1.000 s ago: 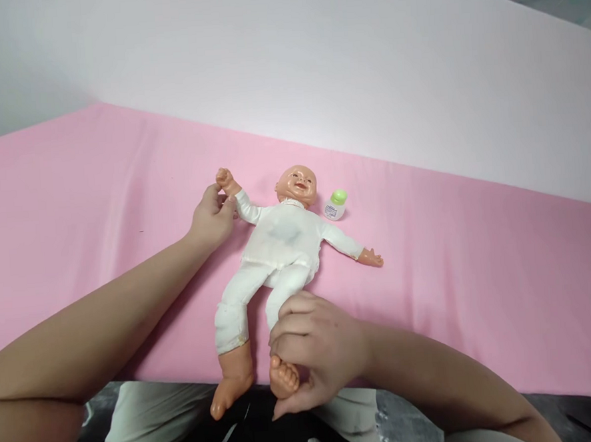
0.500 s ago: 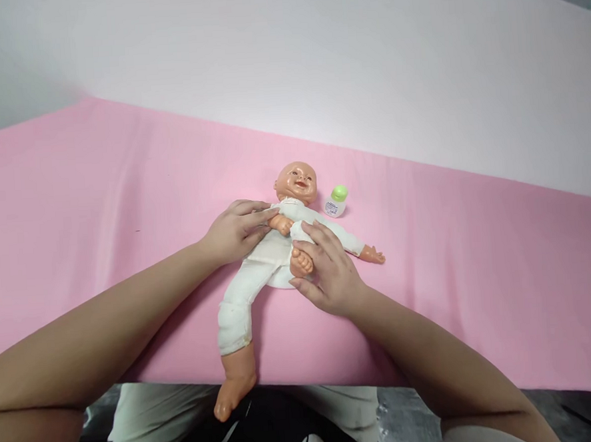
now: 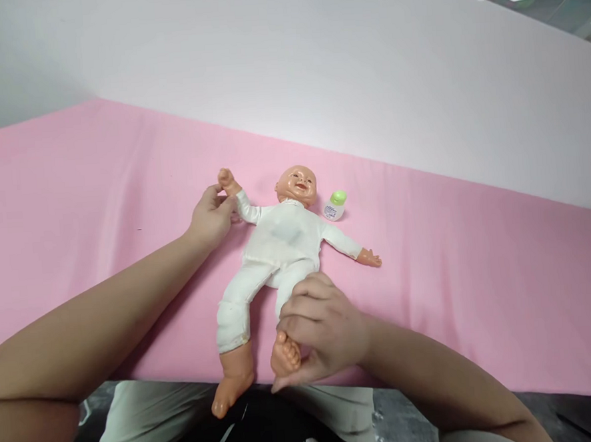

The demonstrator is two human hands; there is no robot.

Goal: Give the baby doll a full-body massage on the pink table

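Note:
A baby doll (image 3: 283,232) with a soft white cloth body and hard plastic head, hands and feet lies face up, head away from me. My left hand (image 3: 215,212) is closed on the doll's arm at the left, near its wrist, and that arm is stretched out and up. My right hand (image 3: 322,326) is wrapped round the doll's leg at the right, just by the foot, whose toes point up between my thumb and fingers. The doll's other leg lies straight, its foot over the table's front edge. Its other arm lies out to the right.
A small clear bottle (image 3: 334,209) with a green cap and a printed label stands just right of the doll's head. Pink cloth (image 3: 459,271) covers the table. A pale wall (image 3: 286,61) rises behind it.
The doll's left-side arm has swung from across its chest outward, with my left hand. My right hand has drawn the raised leg down from the belly toward the front edge.

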